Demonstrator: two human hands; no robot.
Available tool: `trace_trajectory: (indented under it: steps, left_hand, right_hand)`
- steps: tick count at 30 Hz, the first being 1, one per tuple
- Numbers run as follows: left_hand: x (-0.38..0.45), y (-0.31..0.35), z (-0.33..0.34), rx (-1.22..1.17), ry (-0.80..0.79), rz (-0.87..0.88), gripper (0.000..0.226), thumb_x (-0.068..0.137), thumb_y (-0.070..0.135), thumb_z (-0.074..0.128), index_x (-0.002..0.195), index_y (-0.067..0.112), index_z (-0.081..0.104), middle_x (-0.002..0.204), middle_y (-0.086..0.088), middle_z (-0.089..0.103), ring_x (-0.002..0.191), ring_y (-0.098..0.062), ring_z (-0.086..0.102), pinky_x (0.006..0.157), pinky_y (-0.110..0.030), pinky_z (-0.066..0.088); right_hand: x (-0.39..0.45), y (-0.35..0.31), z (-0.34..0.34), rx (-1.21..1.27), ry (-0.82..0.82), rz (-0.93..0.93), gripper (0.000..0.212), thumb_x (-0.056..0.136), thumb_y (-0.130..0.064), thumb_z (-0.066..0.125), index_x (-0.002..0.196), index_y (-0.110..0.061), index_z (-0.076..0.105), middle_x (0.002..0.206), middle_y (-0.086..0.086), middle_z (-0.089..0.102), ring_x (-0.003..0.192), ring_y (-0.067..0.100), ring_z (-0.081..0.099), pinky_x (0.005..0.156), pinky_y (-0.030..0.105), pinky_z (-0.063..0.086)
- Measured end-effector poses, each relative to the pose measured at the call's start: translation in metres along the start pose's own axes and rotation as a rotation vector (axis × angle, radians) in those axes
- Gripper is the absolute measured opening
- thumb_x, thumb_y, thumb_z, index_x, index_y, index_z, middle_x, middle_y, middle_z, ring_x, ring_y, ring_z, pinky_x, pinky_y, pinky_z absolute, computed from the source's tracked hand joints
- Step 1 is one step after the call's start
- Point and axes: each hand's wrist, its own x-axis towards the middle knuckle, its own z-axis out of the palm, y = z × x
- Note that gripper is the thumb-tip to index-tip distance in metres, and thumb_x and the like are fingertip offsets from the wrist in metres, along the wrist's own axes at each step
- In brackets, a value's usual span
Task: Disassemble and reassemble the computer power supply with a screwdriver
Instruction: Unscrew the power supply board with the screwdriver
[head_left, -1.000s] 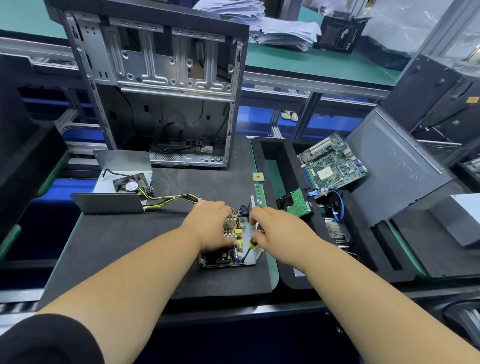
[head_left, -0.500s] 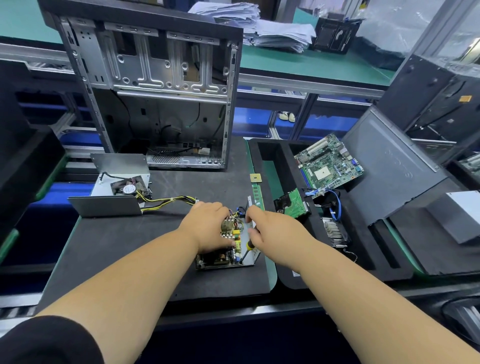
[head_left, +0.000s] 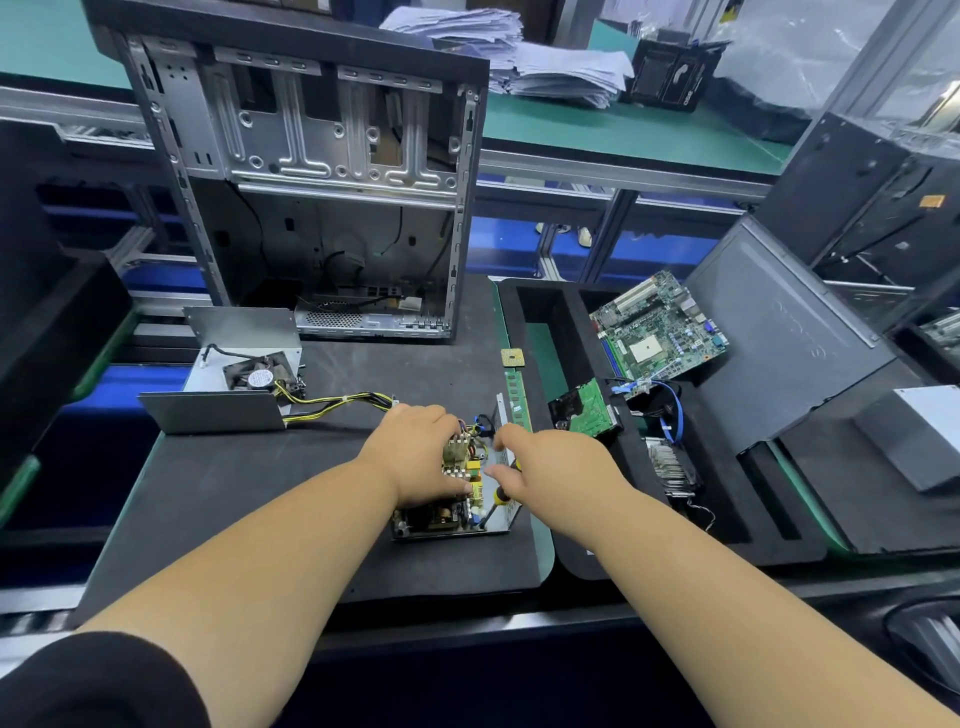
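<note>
Opened power-supply tray of bright sheet metal with its exposed circuit board (head_left: 451, 512): resting on the black foam work mat (head_left: 260, 499), near the mat's right front edge. Left hand (head_left: 421, 457): laid over the board's coils and heat sinks, fingers curled down onto the components, thumb against the yellow parts at the board's middle. Right hand (head_left: 550, 465): fingers wrapped around the yellow-and-black screwdriver (head_left: 497, 500), index finger extended toward the tray's right wall; shaft angled down into the tray's near right corner, tip hidden among the parts.

Grey sheet-metal supply cover with black cooling fan (head_left: 244, 371): standing at the mat's left rear, joined to the board by a yellow-and-black cable bundle (head_left: 337, 402). Open, stripped grey steel computer case (head_left: 322, 187): upright behind the mat. Green memory stick (head_left: 518, 397) and small square processor chip (head_left: 512, 358): lying along the mat's right edge. Green motherboard (head_left: 657, 330): tilted in the black foam tray (head_left: 561, 332) to the right.
</note>
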Motion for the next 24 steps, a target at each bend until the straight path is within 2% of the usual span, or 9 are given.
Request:
trace_trajectory:
  steps: [2, 7, 9, 12, 15, 18, 20, 22, 24]
  left_hand:
    - [0.0004, 0.0001, -0.0001, -0.002, -0.001, -0.002, 0.079, 0.070, 0.078, 0.058, 0.129, 0.026, 0.051, 0.120, 0.007, 0.056, 0.114, -0.017, 0.053, 0.099, -0.037, 0.033]
    - [0.0001, 0.0002, -0.0001, 0.006, -0.001, -0.003, 0.079, 0.070, 0.077, 0.058, 0.129, 0.026, 0.051, 0.119, 0.006, 0.056, 0.115, -0.018, 0.053, 0.100, -0.037, 0.034]
    - [-0.0002, 0.0003, -0.0002, 0.008, 0.000, -0.003, 0.079, 0.070, 0.077, 0.058, 0.130, 0.026, 0.050, 0.120, 0.006, 0.056, 0.116, -0.018, 0.053, 0.100, -0.037, 0.033]
    - [-0.0002, 0.0004, -0.0004, 0.001, -0.002, -0.005, 0.079, 0.071, 0.077, 0.058, 0.130, 0.026, 0.050, 0.121, 0.006, 0.055, 0.116, -0.017, 0.052, 0.101, -0.037, 0.032]
    - [-0.0001, 0.0003, -0.0001, -0.006, 0.001, -0.007, 0.078, 0.071, 0.077, 0.058, 0.129, 0.026, 0.051, 0.119, 0.007, 0.055, 0.115, -0.017, 0.053, 0.101, -0.037, 0.033]
    - [0.0003, 0.0003, -0.0003, -0.002, -0.010, -0.009, 0.078, 0.071, 0.077, 0.058, 0.130, 0.026, 0.050, 0.120, 0.007, 0.055, 0.116, -0.017, 0.052, 0.102, -0.037, 0.033]
    - [0.0004, 0.0006, -0.0006, 0.002, -0.014, -0.009, 0.077, 0.071, 0.077, 0.058, 0.129, 0.026, 0.050, 0.120, 0.007, 0.055, 0.116, -0.017, 0.052, 0.101, -0.037, 0.033]
    - [0.0003, 0.0006, -0.0011, 0.001, -0.014, -0.009, 0.076, 0.071, 0.076, 0.058, 0.127, 0.026, 0.051, 0.118, 0.007, 0.055, 0.115, -0.017, 0.053, 0.100, -0.037, 0.033]
    - [0.0001, 0.0004, -0.0016, -0.003, -0.012, -0.010, 0.076, 0.071, 0.076, 0.058, 0.127, 0.026, 0.051, 0.118, 0.006, 0.055, 0.115, -0.018, 0.053, 0.100, -0.037, 0.033]
  right_hand:
    - [-0.0011, 0.0016, 0.0030, -0.020, 0.005, 0.013, 0.036, 0.100, -0.053, 0.038, 0.119, -0.024, 0.051, 0.086, -0.001, 0.066, 0.080, 0.025, 0.060, 0.056, 0.031, 0.032]
    - [-0.0039, 0.0033, -0.0007, 0.124, 0.003, -0.050, 0.031, 0.092, -0.029, 0.047, 0.121, -0.019, 0.046, 0.099, 0.002, 0.059, 0.082, 0.027, 0.055, 0.060, 0.034, 0.039]
    - [-0.0032, 0.0035, -0.0024, 0.100, 0.020, -0.055, 0.029, 0.094, -0.033, 0.050, 0.121, -0.021, 0.047, 0.090, -0.001, 0.057, 0.080, 0.026, 0.054, 0.058, 0.033, 0.037]
    - [-0.0019, 0.0039, -0.0023, 0.012, 0.006, -0.013, 0.031, 0.096, -0.052, 0.049, 0.110, -0.024, 0.052, 0.076, -0.005, 0.051, 0.074, 0.023, 0.049, 0.056, 0.033, 0.029]
    - [-0.0032, 0.0039, 0.0000, -0.009, -0.009, -0.018, 0.036, 0.097, -0.057, 0.042, 0.099, -0.023, 0.054, 0.081, -0.002, 0.060, 0.078, 0.024, 0.056, 0.057, 0.032, 0.033]
    - [-0.0043, 0.0018, -0.0016, 0.106, 0.003, -0.049, 0.024, 0.097, -0.039, 0.044, 0.105, -0.020, 0.056, 0.096, -0.001, 0.058, 0.088, 0.024, 0.057, 0.062, 0.032, 0.035]
    - [-0.0032, 0.0005, -0.0042, 0.118, -0.004, -0.089, 0.024, 0.096, -0.031, 0.045, 0.113, -0.019, 0.057, 0.102, 0.001, 0.055, 0.089, 0.025, 0.055, 0.063, 0.033, 0.035]
    - [-0.0020, -0.0003, -0.0056, 0.117, -0.003, -0.081, 0.024, 0.097, -0.031, 0.045, 0.117, -0.021, 0.055, 0.099, 0.001, 0.059, 0.087, 0.026, 0.056, 0.064, 0.034, 0.041]
    - [-0.0008, -0.0003, -0.0042, 0.071, 0.003, -0.054, 0.024, 0.099, -0.038, 0.044, 0.114, -0.023, 0.054, 0.090, 0.001, 0.063, 0.082, 0.027, 0.058, 0.060, 0.033, 0.040]
